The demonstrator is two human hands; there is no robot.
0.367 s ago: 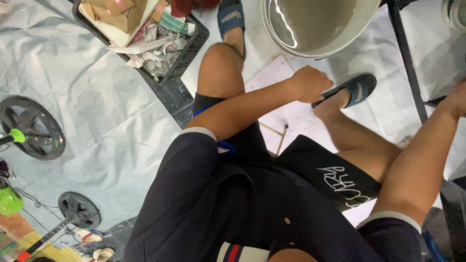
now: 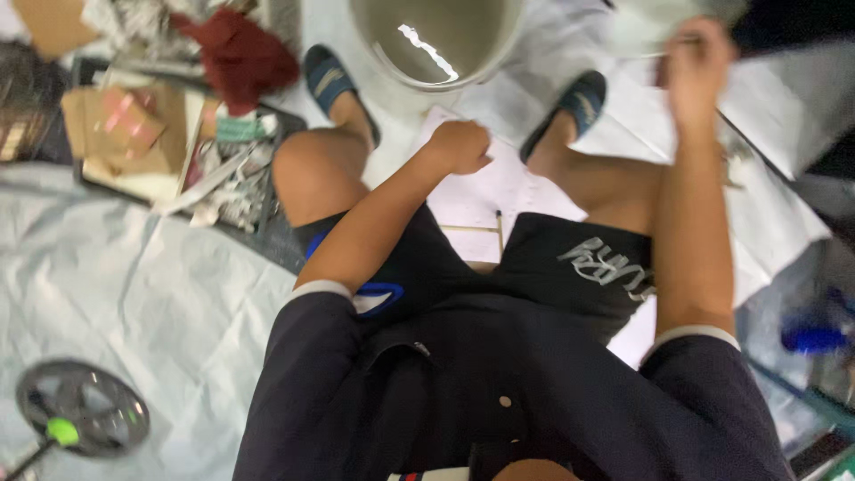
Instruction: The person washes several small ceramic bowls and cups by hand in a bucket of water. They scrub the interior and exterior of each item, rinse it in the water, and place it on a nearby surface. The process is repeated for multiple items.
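Note:
I sit looking down at my dark shirt, black shorts and bare knees. My left hand (image 2: 459, 147) is curled into a fist above a white paper sheet (image 2: 481, 191) that lies on the floor between my feet in blue slippers (image 2: 579, 102). My right hand (image 2: 699, 67) is raised at the top right, blurred, next to a pale sheet (image 2: 641, 36). A thin stick-like line shows at its fingers, and I cannot tell whether it grips anything. Two thin wooden sticks (image 2: 495, 230) lie on the paper near my shorts.
A round grey bucket (image 2: 432, 44) stands in front of my feet. On the left, a black tray (image 2: 267, 236) holds cardboard boxes, scraps and a red cloth (image 2: 240, 53). A black disc with a green knob (image 2: 80, 419) lies at the bottom left, and a blue object (image 2: 815, 338) at the right.
My right hand has risen from the right edge up to the top right. My left fist stays over the white paper. The view has shifted and moved closer.

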